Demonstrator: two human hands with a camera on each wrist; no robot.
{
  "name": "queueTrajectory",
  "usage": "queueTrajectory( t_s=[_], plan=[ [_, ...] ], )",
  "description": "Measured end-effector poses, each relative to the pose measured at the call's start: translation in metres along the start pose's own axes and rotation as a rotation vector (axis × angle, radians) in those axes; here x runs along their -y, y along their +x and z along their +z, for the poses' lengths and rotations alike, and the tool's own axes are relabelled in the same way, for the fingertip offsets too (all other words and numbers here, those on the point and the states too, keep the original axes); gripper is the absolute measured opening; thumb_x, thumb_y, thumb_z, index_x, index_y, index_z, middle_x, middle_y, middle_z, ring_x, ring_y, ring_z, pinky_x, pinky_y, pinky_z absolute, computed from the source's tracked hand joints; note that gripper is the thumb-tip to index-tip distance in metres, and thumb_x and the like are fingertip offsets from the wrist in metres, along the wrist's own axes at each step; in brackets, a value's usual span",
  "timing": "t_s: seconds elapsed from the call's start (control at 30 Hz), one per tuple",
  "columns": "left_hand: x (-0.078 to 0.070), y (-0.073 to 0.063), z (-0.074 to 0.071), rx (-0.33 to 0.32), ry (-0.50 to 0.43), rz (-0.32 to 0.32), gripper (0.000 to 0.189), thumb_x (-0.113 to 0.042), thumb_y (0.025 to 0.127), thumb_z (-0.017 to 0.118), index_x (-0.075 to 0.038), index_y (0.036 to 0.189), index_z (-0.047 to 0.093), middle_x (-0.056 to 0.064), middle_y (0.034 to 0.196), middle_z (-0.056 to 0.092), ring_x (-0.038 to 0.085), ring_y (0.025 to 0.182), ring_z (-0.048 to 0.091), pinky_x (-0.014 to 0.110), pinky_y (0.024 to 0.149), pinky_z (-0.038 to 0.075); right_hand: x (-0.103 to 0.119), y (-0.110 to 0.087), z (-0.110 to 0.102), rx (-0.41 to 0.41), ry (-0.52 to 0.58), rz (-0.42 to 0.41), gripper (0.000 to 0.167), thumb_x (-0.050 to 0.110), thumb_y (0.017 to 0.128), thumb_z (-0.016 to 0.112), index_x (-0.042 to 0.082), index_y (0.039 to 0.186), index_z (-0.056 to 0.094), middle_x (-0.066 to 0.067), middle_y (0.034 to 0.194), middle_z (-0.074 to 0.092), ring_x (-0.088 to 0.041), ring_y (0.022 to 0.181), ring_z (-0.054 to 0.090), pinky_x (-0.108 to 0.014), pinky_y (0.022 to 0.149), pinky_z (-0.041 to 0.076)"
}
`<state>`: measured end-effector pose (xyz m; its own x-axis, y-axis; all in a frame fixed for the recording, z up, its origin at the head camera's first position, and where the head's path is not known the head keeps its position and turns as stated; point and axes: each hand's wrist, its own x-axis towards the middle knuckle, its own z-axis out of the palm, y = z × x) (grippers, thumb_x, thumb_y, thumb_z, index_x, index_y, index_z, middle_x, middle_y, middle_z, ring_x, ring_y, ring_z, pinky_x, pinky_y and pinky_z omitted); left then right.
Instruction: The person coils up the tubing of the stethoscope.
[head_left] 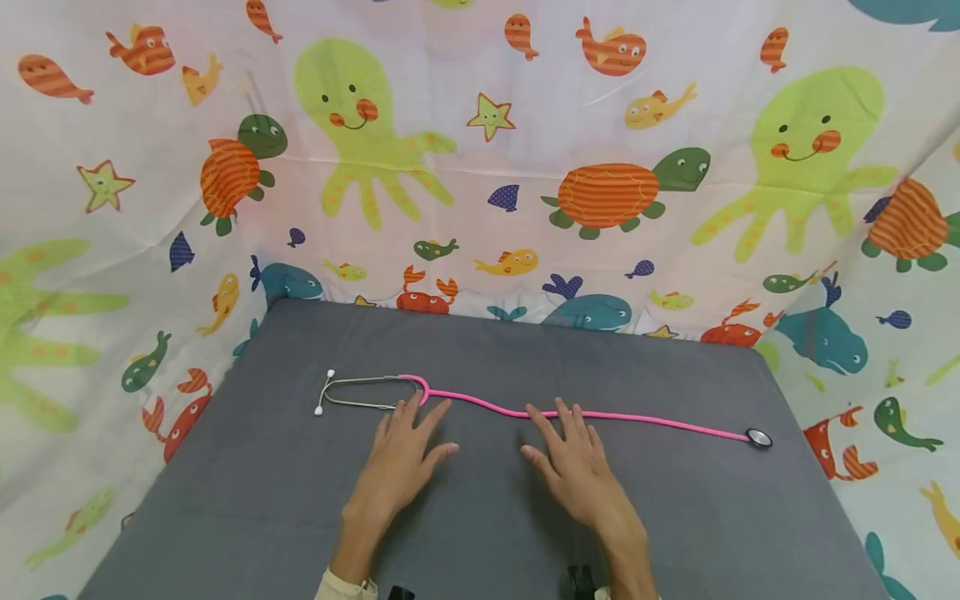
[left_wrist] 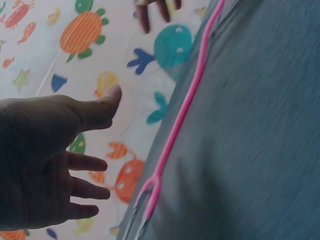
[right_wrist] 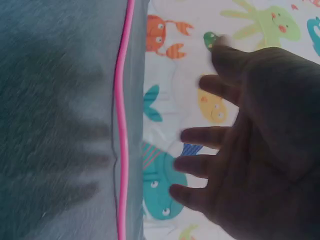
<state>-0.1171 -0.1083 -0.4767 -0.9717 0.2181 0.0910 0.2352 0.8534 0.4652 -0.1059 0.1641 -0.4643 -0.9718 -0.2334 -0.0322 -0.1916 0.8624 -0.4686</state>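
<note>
A stethoscope with pink tubing [head_left: 637,418] lies stretched across the grey table. Its metal ear tubes [head_left: 360,380] with white tips point left, and the round chest piece [head_left: 759,438] is at the right end. My left hand [head_left: 397,462] is spread above the table, its fingertips overlapping the tubing's fork in the head view. In the left wrist view the fork [left_wrist: 156,182] shows beyond that hand [left_wrist: 55,160]. My right hand [head_left: 581,475] hovers by the middle of the tubing, fingers apart. The right wrist view shows that hand [right_wrist: 260,135] holding nothing, beside the tubing [right_wrist: 121,110].
The grey tabletop [head_left: 480,533] spreads under both hands. A white cloth [head_left: 465,92] printed with sea animals hangs behind it and along both sides. Shadows of the hands fall on the table surface.
</note>
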Motion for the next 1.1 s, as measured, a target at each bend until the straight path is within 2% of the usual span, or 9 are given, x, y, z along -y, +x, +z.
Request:
queueTrajectory(
  t_s=[0.13,0.3,0.4,0.5,0.67,0.77,0.9,0.97,1.1],
  plan=[
    [0.023,0.011,-0.013,-0.011,0.033,-0.009,0.069,-0.034,0.094,0.077,-0.016,0.155,0.050,0.026,0.164,0.039,0.054,0.151,0.036,0.073,0.122,0.025,0.006,0.011,0.005,0.040,0.006,-0.048,0.057,0.040,0.105,0.061,0.021,0.157,0.047,-0.024,0.168,0.033,-0.052,0.159,0.021,-0.074,0.124,0.019],
    [0.065,0.037,-0.022,-0.020,0.096,0.014,0.069,-0.023,0.091,0.081,-0.006,0.152,0.052,0.029,0.159,0.044,0.054,0.148,0.041,0.074,0.120,0.027,0.010,0.034,0.018,0.031,-0.026,-0.104,0.054,0.032,0.103,0.066,0.012,0.152,0.053,-0.026,0.162,0.043,-0.053,0.154,0.032,-0.072,0.123,0.026],
    [0.086,0.047,-0.024,0.006,0.122,0.012,0.069,-0.018,0.089,0.083,-0.004,0.150,0.053,0.030,0.157,0.047,0.053,0.146,0.044,0.074,0.119,0.029,0.009,0.042,0.027,0.032,-0.052,-0.130,0.055,0.027,0.101,0.069,0.009,0.151,0.053,-0.029,0.156,0.048,-0.054,0.150,0.039,-0.070,0.122,0.029],
    [0.100,0.052,-0.024,0.040,0.141,0.012,0.070,-0.015,0.086,0.085,-0.004,0.148,0.054,0.029,0.150,0.054,0.049,0.142,0.049,0.073,0.117,0.034,0.007,0.045,0.033,0.014,-0.075,-0.139,0.056,0.022,0.099,0.073,0.008,0.149,0.053,-0.026,0.145,0.058,-0.048,0.141,0.051,-0.064,0.120,0.036],
    [0.109,0.056,-0.021,0.050,0.197,0.010,0.071,-0.015,0.083,0.088,-0.010,0.147,0.057,0.021,0.134,0.063,0.044,0.126,0.057,0.065,0.108,0.042,0.004,0.043,0.037,-0.045,-0.124,-0.143,0.050,0.011,0.092,0.079,0.011,0.139,0.062,-0.016,0.120,0.067,-0.034,0.112,0.062,-0.053,0.103,0.051],
    [0.111,0.056,-0.018,0.066,0.236,0.012,0.066,-0.020,0.083,0.089,-0.012,0.143,0.061,0.017,0.125,0.063,0.039,0.116,0.057,0.060,0.100,0.042,0.002,0.039,0.038,-0.042,-0.130,-0.145,0.041,0.002,0.094,0.073,0.012,0.133,0.065,-0.013,0.110,0.068,-0.031,0.101,0.062,-0.052,0.092,0.054],
    [0.113,0.054,-0.013,0.110,0.268,0.048,0.056,-0.029,0.086,0.085,-0.011,0.135,0.065,0.012,0.119,0.060,0.034,0.113,0.054,0.058,0.097,0.041,0.000,0.034,0.035,0.013,-0.102,-0.152,0.036,-0.006,0.095,0.064,0.009,0.127,0.065,-0.012,0.102,0.069,-0.031,0.094,0.064,-0.054,0.085,0.054],
    [0.113,0.051,-0.009,0.114,0.276,0.072,0.050,-0.032,0.090,0.081,-0.009,0.132,0.065,0.011,0.116,0.058,0.033,0.111,0.053,0.056,0.093,0.044,0.000,0.031,0.031,0.031,-0.082,-0.155,0.032,-0.006,0.092,0.066,0.008,0.121,0.066,-0.009,0.098,0.066,-0.029,0.092,0.064,-0.052,0.082,0.054],
    [0.110,0.045,0.002,0.112,0.292,0.123,0.044,-0.032,0.099,0.070,-0.003,0.131,0.062,0.012,0.113,0.058,0.033,0.106,0.056,0.053,0.084,0.050,0.005,0.023,0.017,-0.015,-0.089,-0.178,0.021,-0.004,0.092,0.068,0.006,0.111,0.069,-0.004,0.093,0.061,-0.023,0.089,0.059,-0.043,0.076,0.052]
  ],
)
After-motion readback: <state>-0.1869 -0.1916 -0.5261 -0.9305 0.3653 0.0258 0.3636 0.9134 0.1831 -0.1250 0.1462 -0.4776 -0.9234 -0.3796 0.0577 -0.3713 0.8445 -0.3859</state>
